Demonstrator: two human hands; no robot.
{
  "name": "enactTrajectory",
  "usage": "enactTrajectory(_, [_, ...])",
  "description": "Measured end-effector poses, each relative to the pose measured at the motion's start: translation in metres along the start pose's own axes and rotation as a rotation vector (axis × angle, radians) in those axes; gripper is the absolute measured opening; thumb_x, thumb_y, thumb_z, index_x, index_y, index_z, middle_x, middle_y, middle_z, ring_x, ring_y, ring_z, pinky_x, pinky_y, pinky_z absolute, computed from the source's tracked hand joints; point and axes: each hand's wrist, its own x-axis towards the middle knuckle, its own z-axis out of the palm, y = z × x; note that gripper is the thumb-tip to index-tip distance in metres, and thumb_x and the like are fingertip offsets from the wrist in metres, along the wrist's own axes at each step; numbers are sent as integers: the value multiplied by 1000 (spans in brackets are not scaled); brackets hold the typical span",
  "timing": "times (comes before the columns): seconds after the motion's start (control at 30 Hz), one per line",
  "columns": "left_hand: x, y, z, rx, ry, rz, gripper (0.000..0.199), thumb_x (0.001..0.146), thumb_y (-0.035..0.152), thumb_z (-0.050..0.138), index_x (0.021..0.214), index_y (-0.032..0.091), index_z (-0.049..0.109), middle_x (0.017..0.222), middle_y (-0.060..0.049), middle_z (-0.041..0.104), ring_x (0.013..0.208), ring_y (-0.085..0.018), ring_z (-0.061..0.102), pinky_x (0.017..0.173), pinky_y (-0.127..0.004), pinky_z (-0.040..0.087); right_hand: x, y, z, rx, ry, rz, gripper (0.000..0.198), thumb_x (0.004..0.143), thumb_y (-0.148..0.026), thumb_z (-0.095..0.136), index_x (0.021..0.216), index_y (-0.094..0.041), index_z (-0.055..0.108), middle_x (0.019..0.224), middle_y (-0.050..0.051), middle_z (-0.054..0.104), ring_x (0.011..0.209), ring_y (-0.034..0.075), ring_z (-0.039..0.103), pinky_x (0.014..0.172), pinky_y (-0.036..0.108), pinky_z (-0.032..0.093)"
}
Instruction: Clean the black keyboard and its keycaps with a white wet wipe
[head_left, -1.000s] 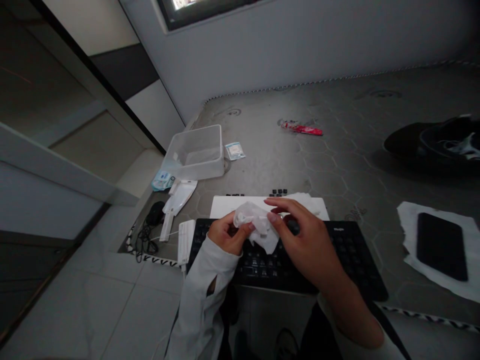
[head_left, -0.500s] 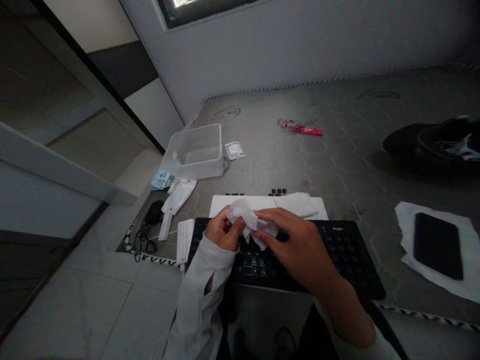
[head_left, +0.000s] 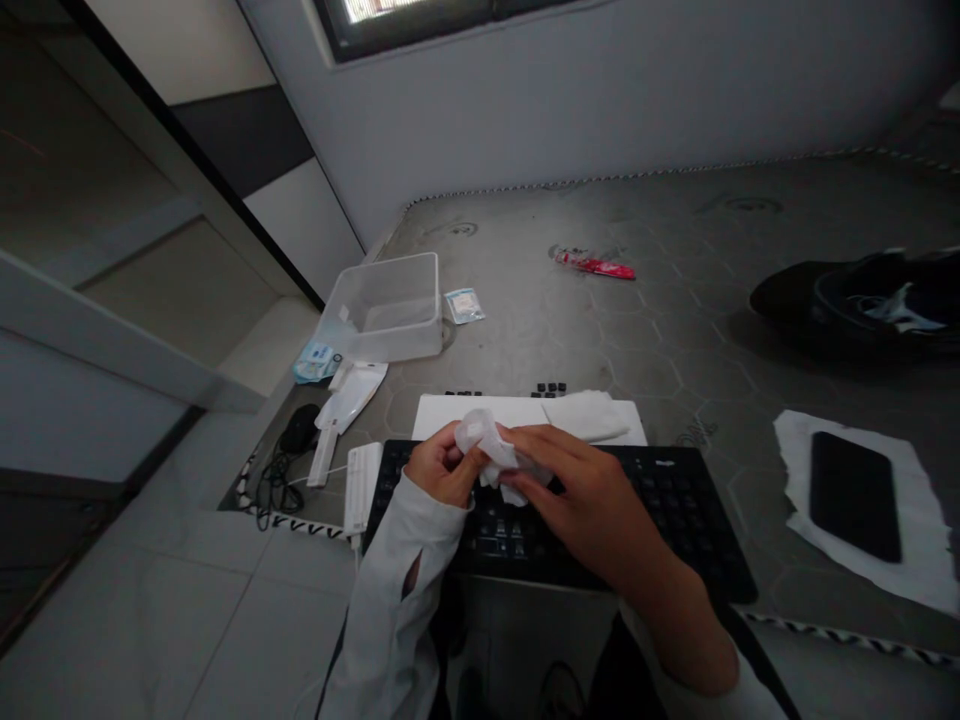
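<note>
Right hand (head_left: pixel 592 495) has closed further over the wipe (head_left: pixel 491 452) above the keyboard (head_left: pixel 675 500).

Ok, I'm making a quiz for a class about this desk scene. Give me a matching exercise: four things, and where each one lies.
Things:
1. wipe
2. phone
3. clear tub
4. red packet

Places:
a. on a torn white sheet at the right
b. held in both hands over the keyboard
c. alone near the far wall
d. at the left edge, beside a small sachet

Pairs: 1-b, 2-a, 3-d, 4-c
</note>
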Motion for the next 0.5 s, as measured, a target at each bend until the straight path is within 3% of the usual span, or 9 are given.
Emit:
enactTrajectory(0.23, [2, 4, -2, 46, -85, 36, 30, 65, 35, 87, 85, 16, 78, 75, -1, 76, 63, -14, 66, 61, -23, 52, 1, 1, -5, -61, 61, -37, 34, 92, -9, 57, 114, -28, 75, 102, 5, 77, 93, 19, 73, 85, 35, 62])
enactTrajectory(0.33, [2, 8, -2, -8, -104, -53, 34, 59, 34, 91, 84, 15, 77, 67, 0, 75, 54, -12, 62, 54, -21, 50, 1, 0, -5, -69, 103, -62, 28, 94, -11, 58, 108, -25, 77, 95, 5, 78, 86, 19, 72, 77, 33, 62])
enactTrajectory(0.5, [0, 12, -5, -20, -118, -89, 41, 54, 36, 94, 84, 13, 78, 70, -4, 78, 63, -18, 71, 62, -26, 56, 1, -2, -4, -22, 164, -77, 25, 92, -9, 60, 98, -25, 79, 91, 5, 78, 82, 18, 72, 73, 32, 61])
